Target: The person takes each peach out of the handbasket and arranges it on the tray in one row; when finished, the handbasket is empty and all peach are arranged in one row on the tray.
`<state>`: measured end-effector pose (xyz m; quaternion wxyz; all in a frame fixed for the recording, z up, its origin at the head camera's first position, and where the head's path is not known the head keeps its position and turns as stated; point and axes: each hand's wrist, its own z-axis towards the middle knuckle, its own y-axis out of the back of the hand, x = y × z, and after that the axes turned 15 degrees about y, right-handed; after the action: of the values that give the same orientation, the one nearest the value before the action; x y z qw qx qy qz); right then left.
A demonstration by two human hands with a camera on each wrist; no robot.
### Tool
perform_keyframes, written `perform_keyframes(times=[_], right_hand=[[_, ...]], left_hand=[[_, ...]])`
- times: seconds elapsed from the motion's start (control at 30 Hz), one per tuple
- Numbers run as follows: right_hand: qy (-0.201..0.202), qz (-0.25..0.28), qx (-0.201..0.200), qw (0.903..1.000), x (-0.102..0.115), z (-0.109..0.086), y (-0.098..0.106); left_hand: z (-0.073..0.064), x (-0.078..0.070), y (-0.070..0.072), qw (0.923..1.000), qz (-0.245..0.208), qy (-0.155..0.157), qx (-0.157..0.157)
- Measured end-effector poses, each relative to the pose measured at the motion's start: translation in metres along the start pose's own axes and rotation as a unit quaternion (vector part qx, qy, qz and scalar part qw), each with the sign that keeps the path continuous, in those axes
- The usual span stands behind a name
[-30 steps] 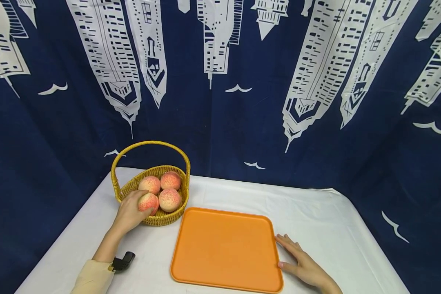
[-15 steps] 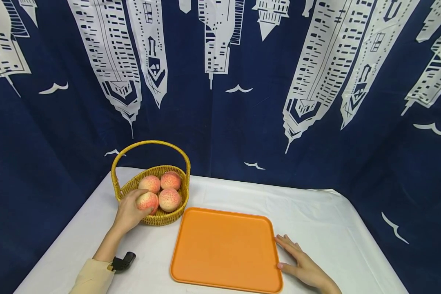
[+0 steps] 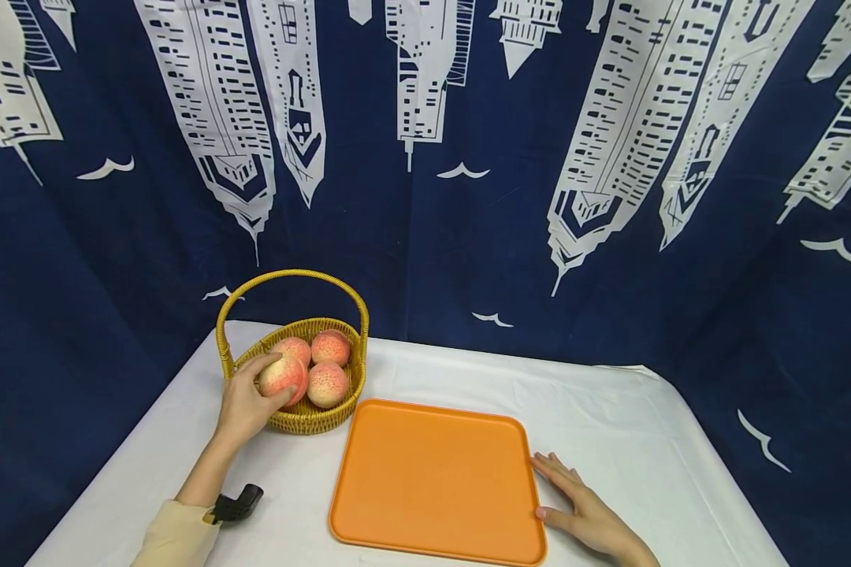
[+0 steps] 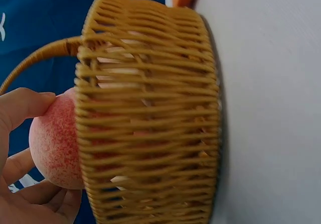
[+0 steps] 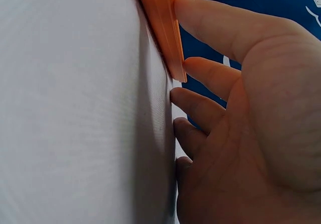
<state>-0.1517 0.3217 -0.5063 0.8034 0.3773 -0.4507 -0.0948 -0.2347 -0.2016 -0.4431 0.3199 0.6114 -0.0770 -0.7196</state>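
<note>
My left hand [image 3: 243, 405] grips a peach [image 3: 282, 376] at the basket [image 3: 306, 424], and to its right lies the tray [image 3: 436, 484], whose right edge my unclenched right hand [image 3: 583, 508] touches.

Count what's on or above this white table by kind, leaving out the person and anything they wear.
Peaches: 4 visible, one held by the left hand
Wicker basket: 1
Orange tray: 1
Total: 6
</note>
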Motion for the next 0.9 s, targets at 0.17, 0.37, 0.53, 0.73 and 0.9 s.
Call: perform_keyframes(times=[0.17,0.37,0.53,0.73,0.9], right_hand=[[0.002,0.003,-0.001,1.0,0.0,-0.001,0.0],[-0.006,0.007,0.001,1.0,0.001,-0.001,0.0],[0.003,-0.002,-0.002,1.0,0.001,-0.001,0.0],[-0.001,-0.002,-0.002,1.0,0.001,-0.001,0.001],[0.004,0.001,-0.002,1.0,0.0,-0.001,0.001]], left_hand=[[-0.006,-0.011,-0.001,0.9993,-0.02,-0.028,-0.013],[-0.018,-0.027,-0.007,0.997,-0.038,-0.065,-0.015],[-0.031,-0.044,-0.019,0.9944,-0.073,-0.074,0.022],[-0.049,-0.065,-0.045,0.9868,-0.113,-0.091,0.073],[-0.065,-0.087,-0.074,0.9779,-0.131,-0.1,0.129]])
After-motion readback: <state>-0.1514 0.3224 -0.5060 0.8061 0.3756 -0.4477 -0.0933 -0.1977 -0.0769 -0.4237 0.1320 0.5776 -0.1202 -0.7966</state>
